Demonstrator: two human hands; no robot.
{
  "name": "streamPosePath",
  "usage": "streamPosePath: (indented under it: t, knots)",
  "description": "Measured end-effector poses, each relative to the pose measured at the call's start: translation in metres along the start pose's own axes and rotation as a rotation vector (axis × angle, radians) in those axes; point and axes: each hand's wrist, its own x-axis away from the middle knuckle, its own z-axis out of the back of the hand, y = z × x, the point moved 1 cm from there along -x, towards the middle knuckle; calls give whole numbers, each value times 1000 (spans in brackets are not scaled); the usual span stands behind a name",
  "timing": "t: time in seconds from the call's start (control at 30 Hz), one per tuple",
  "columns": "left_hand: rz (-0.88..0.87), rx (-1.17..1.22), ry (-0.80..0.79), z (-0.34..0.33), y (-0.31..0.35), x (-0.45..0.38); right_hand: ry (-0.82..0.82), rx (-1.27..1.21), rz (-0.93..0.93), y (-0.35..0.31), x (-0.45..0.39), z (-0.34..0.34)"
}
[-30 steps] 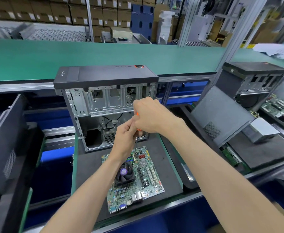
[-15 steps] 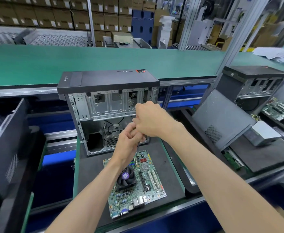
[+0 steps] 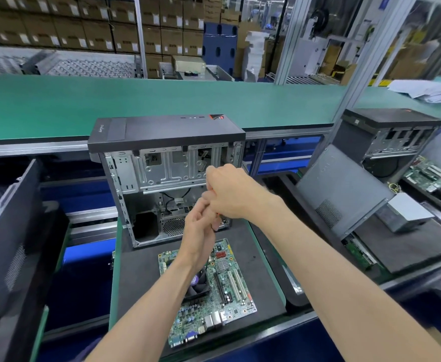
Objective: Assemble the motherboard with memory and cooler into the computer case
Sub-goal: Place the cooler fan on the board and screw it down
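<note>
The motherboard (image 3: 209,291), fan cooler (image 3: 199,283) already on it, lies flat on the dark mat (image 3: 141,278) just in front of the open computer case (image 3: 167,178); not in the case yet. What's changed: your hands have dropped a bit lower and bunched tighter over the board; right hand (image 3: 229,192) is clenched on an orange-handled screwdriver (image 3: 217,215), left hand (image 3: 201,226) curls round its shaft. Looks like you're still sorting the tool, so mounting hasn't started.
</note>
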Motion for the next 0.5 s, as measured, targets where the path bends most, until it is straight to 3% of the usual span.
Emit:
streamPosePath:
  t: [0.13, 0.33, 0.5]
  knots:
    - [1, -8, 17, -2, 4, 1, 114, 89, 6, -4, -1, -1]
    - [55, -84, -7, -8, 11, 1, -66, -30, 75, 0, -1, 6]
    - [17, -22, -30, -2, 5, 5, 126, 140, -25, -4, 8, -3]
